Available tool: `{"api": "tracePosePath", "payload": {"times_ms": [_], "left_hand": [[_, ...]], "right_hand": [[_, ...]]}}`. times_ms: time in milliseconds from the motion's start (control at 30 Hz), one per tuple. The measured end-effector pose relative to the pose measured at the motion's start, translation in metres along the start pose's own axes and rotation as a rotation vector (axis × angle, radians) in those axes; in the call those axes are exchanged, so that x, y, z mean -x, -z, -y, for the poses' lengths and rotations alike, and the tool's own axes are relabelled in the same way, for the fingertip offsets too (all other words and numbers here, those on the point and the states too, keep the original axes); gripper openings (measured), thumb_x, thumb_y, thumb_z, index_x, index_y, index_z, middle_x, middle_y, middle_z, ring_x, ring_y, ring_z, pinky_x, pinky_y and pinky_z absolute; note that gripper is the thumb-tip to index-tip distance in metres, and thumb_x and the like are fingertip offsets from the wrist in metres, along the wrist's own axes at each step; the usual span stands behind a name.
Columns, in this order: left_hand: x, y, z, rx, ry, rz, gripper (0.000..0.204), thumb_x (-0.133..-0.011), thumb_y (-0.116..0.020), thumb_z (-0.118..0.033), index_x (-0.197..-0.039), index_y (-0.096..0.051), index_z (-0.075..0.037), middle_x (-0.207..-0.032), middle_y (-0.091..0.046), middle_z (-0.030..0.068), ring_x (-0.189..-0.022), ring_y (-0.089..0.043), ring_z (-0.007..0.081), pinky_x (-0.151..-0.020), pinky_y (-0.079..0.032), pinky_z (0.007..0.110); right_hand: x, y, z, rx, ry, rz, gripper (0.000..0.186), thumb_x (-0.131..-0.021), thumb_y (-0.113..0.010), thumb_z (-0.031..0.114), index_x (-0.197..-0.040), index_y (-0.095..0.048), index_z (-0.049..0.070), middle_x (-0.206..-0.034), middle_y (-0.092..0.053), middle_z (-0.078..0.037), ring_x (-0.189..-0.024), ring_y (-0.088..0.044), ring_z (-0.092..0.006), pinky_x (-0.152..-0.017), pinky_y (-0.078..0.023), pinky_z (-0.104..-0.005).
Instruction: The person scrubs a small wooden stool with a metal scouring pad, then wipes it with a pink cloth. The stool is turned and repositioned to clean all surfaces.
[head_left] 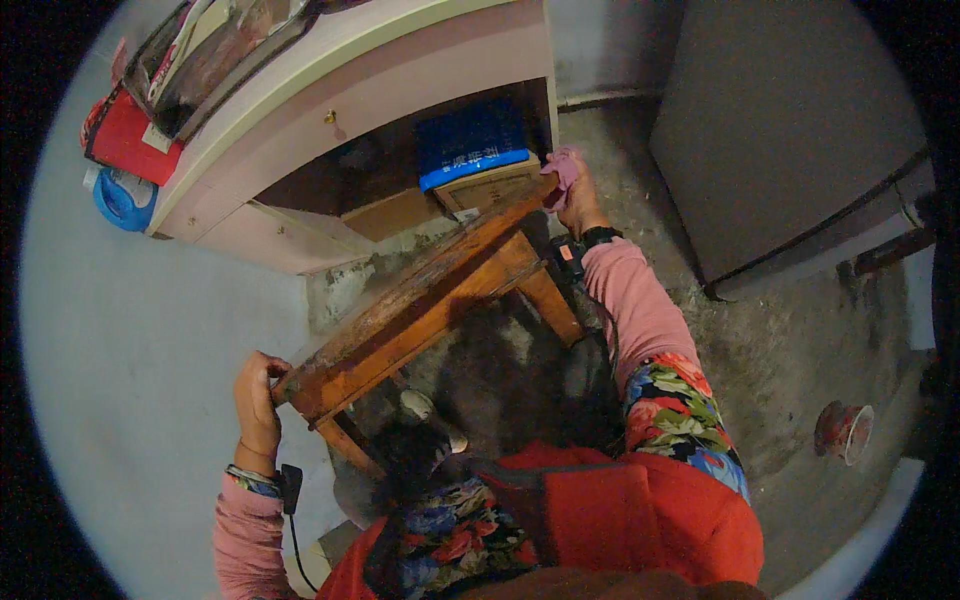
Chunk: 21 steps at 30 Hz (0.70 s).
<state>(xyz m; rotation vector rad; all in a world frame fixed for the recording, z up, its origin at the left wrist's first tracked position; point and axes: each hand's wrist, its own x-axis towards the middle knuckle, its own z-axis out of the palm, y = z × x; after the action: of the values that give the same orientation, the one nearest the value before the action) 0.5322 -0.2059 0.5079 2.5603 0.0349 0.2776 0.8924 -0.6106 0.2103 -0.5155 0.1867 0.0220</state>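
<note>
- While you lean over it, the wooden stool (425,300) stands on the floor in front of you, just before the pale pink desk (330,110), its long top running from near left to far right.
- Left hand (258,395): your fingers are curled shut around the near left corner of the stool, seemingly to steady it against pressure from the other end.
- Right hand (575,195): closed on a bunched pink cloth (562,168), pressed onto the stool's far right corner, apparently so the cloth bears on the wood.
- Stool: orange-brown varnished wood, oblong top worn dark and dull along the middle, square legs splayed below.
- Cloth: soft, crumpled, mauve-pink.
- Under the desk: a blue box (470,145) resting on brown cardboard boxes (480,190), flat-sided and stacked.
- Floor (790,340): rough grey concrete, dusty and stained; a small round pot (845,430) sits well apart at your right.
- Both wrists carry dark strapped devices with trailing cords.
</note>
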Motion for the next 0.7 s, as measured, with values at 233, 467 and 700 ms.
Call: {"api": "tracePosePath", "payload": {"times_ms": [233,467,700], "left_hand": [[0.001,-0.002,-0.007,0.012,0.088,-0.023,0.055,-0.099,-0.029,-0.043,-0.081,-0.058,0.0,-0.081,-0.057,0.0128,-0.077,-0.058,0.0269,-0.073,-0.046,0.035],[0.001,0.002,-0.007,-0.024,0.028,-0.001,0.052,-0.1,-0.029,-0.042,-0.086,-0.059,-0.002,-0.084,-0.059,0.0135,-0.078,-0.058,0.0279,-0.074,-0.046,0.036],[-0.001,0.004,0.008,-0.064,0.032,-0.02,0.046,-0.1,-0.031,-0.038,-0.087,-0.059,-0.003,-0.086,-0.059,0.0165,-0.081,-0.057,0.0327,-0.077,-0.044,0.038]], "right_hand": [[0.026,-0.039,0.011,0.102,-0.167,0.013,0.028,-0.088,-0.058,0.039,-0.098,-0.063,0.013,-0.094,-0.067,-0.006,-0.084,-0.063,-0.0218,-0.072,-0.049,-0.0353],[0.091,-0.103,0.026,0.215,0.128,0.092,0.024,-0.086,-0.062,0.03,-0.1,-0.06,0.011,-0.083,-0.061,-0.006,-0.064,-0.06,-0.0195,-0.057,-0.048,-0.0324],[0.183,-0.177,0.007,1.003,0.87,0.053,0.026,-0.084,-0.063,0.023,-0.097,-0.063,0.0,-0.096,-0.064,-0.02,-0.083,-0.064,-0.0352,-0.069,-0.05,-0.0434]]}}
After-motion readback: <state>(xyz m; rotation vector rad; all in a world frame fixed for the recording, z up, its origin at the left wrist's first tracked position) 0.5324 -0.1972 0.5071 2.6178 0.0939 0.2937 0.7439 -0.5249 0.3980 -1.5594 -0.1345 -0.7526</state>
